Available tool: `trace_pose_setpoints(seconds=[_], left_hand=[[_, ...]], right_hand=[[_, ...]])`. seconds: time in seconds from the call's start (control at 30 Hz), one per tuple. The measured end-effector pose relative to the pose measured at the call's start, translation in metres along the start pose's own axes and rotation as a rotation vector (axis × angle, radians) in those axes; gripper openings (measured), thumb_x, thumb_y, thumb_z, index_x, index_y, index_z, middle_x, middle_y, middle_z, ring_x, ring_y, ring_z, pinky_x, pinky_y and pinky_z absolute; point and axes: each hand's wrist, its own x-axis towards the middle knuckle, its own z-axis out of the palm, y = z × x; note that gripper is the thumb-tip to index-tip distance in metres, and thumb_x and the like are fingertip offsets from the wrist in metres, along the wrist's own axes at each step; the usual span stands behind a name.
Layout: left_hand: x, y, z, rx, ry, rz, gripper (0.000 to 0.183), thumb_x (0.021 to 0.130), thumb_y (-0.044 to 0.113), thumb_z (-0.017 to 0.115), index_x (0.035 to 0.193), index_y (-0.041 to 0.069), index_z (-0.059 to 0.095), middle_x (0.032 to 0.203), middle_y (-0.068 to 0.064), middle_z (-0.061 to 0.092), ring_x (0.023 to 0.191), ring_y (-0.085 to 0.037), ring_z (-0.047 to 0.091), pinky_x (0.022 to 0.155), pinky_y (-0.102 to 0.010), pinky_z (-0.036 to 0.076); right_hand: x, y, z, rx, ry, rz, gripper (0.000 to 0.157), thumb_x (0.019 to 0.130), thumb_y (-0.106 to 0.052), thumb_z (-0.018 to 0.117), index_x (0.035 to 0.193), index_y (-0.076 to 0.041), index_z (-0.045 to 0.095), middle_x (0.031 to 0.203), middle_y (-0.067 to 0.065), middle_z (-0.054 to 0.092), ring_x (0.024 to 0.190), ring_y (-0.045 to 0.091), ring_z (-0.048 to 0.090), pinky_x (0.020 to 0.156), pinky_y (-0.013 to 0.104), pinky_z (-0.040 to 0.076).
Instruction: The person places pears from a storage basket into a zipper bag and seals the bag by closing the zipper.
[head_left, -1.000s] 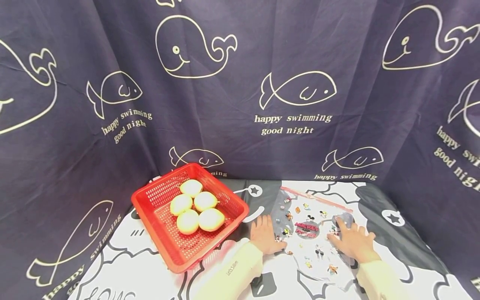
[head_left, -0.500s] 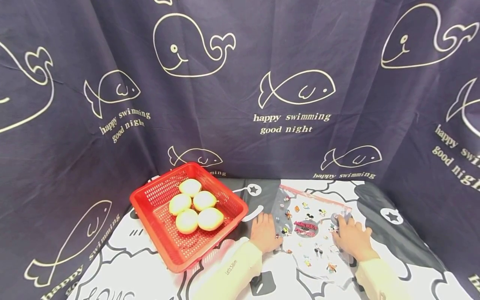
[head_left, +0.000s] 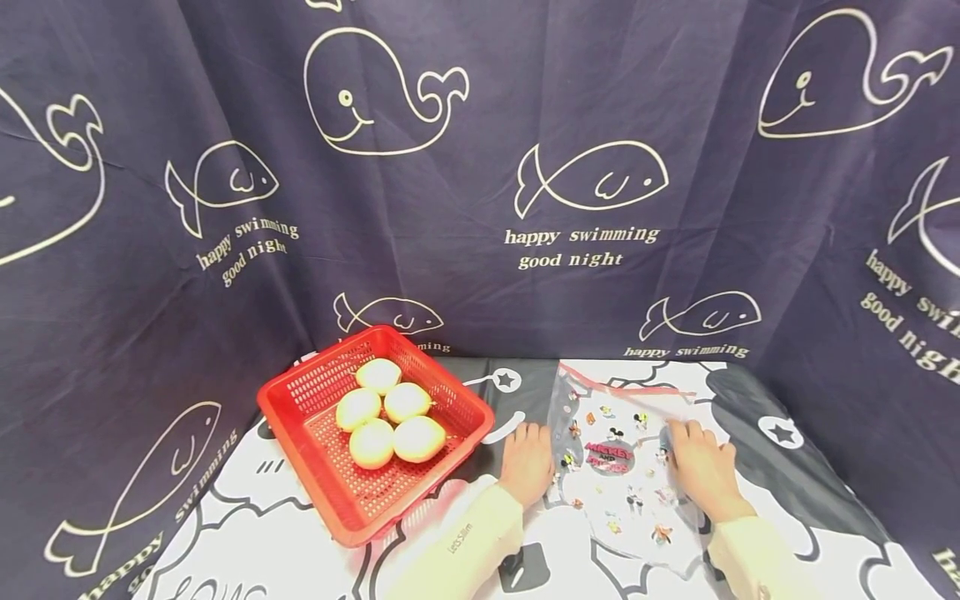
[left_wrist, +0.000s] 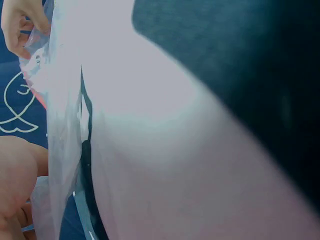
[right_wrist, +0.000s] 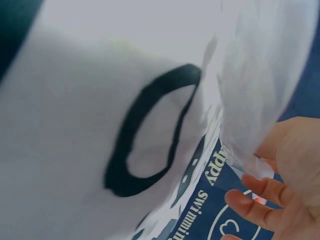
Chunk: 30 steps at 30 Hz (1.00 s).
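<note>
A clear plastic zip bag (head_left: 633,521) with cartoon prints and a red zip strip lies between my two hands in the head view. Its left side edge is held by my left hand (head_left: 527,465), the thumb hidden under the plastic. At the opposite edge my right hand (head_left: 703,468) pinches the plastic between thumb and fingers. In the right wrist view the plastic passes between the thumb and curled fingers of the right hand (right_wrist: 295,185). The left wrist view shows the bag's film (left_wrist: 65,125) standing up from the table, with the left hand (left_wrist: 17,185) at it.
Left of the bag stands a red perforated basket (head_left: 303,467) holding several round pale-yellow fruits (head_left: 420,439). A black-and-white patterned cloth (head_left: 247,533) covers the table. Dark blue curtains (head_left: 450,208) with fish and whale outlines close off the back and sides.
Both thumbs have gone from lying spread over the bag to hidden at its edges. The red zip strip now sags in the middle, and the bag's sides have lifted a little.
</note>
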Motion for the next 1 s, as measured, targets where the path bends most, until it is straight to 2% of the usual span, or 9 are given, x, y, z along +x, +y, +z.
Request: trace_pose_setpoints(seconds=[0.17,0.3,0.5,0.67,0.87,1.0], left_hand=[[0.003,-0.003,-0.006,0.0,0.048,-0.004,0.037,0.074,0.029,0.08,0.1,0.013,0.061,0.088,-0.002,0.057,0.091,-0.021,0.052,0.068,-0.031,0.041],[0.005,-0.006,-0.01,-0.007,0.081,-0.016,0.033,0.076,0.026,0.079,0.1,0.014,0.06,0.088,-0.001,0.058,0.09,-0.022,0.053,0.066,-0.031,0.042],[0.006,-0.011,-0.017,-0.101,0.175,-0.053,0.026,0.081,0.02,0.075,0.103,0.014,0.064,0.09,-0.001,0.062,0.088,-0.023,0.055,0.068,-0.032,0.044],[0.004,-0.015,-0.023,-0.184,0.231,-0.082,0.022,0.085,0.018,0.072,0.105,0.014,0.065,0.091,-0.001,0.063,0.089,-0.022,0.055,0.071,-0.032,0.045],[0.002,-0.019,-0.029,-0.251,0.309,-0.107,0.017,0.087,0.016,0.069,0.103,0.013,0.065,0.09,-0.001,0.062,0.09,-0.02,0.056,0.072,-0.032,0.048],[-0.001,-0.02,-0.03,-0.277,0.355,-0.095,0.015,0.089,0.015,0.067,0.103,0.011,0.064,0.093,-0.002,0.062,0.089,-0.021,0.056,0.074,-0.033,0.048]], right_hand=[[0.006,-0.006,-0.007,0.003,0.07,-0.034,0.051,0.072,0.002,0.072,0.12,0.005,0.055,0.098,0.026,0.055,0.079,0.046,0.056,0.057,0.056,0.037],[0.01,-0.01,-0.012,0.001,0.127,-0.059,0.055,0.071,0.003,0.072,0.123,0.003,0.055,0.097,0.025,0.054,0.079,0.047,0.056,0.057,0.056,0.037],[0.015,-0.014,-0.022,0.01,0.257,-0.101,0.059,0.069,0.004,0.072,0.125,0.002,0.055,0.097,0.025,0.054,0.076,0.046,0.056,0.058,0.057,0.038],[0.016,-0.017,-0.029,0.042,0.355,-0.13,0.056,0.072,0.002,0.068,0.126,0.001,0.055,0.098,0.025,0.055,0.077,0.046,0.055,0.058,0.056,0.038],[0.019,-0.018,-0.038,0.085,0.398,-0.135,0.05,0.08,-0.006,0.062,0.129,0.001,0.056,0.101,0.024,0.055,0.083,0.047,0.054,0.063,0.057,0.038],[0.019,-0.018,-0.045,0.106,0.449,-0.145,0.048,0.082,-0.012,0.059,0.129,0.0,0.057,0.1,0.025,0.056,0.082,0.048,0.054,0.064,0.058,0.037]])
